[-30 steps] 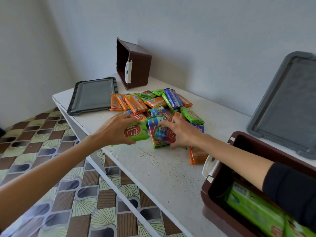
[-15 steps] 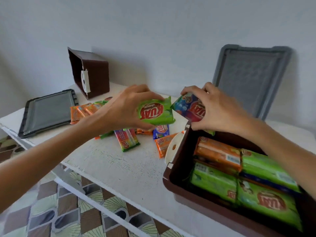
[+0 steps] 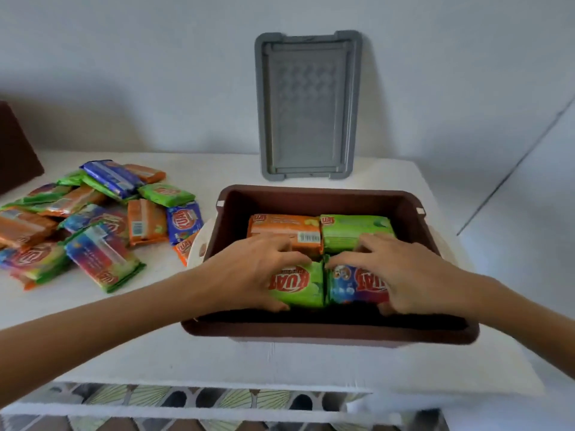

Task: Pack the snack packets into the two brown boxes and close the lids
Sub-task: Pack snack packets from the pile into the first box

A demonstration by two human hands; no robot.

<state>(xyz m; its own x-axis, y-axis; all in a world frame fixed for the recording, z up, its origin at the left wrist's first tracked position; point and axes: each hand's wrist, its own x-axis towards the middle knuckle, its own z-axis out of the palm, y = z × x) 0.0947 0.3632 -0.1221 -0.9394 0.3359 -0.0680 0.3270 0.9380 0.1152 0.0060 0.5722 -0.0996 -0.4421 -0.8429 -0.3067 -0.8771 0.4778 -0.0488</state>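
Note:
An open brown box (image 3: 326,332) stands on the white table in front of me. Inside it my left hand (image 3: 249,269) grips a green snack packet (image 3: 303,286) and my right hand (image 3: 401,272) grips a blue and red snack packet (image 3: 351,286), side by side at the box's near end. Behind them in the box lie an orange packet (image 3: 284,228) and a green packet (image 3: 354,227). A pile of several loose packets (image 3: 93,225) lies on the table to the left. A corner of the second brown box (image 3: 15,150) shows at the far left edge.
A grey lid (image 3: 308,104) leans upright against the wall behind the box. A white latch (image 3: 199,244) hangs on the box's left side. The table's front edge (image 3: 217,387) runs just below the box, with patterned floor tiles (image 3: 186,396) under it.
Both hands carried their packets from the pile, over the box rim, and down into the near end of the box. My view swung right, so the box is now centred.

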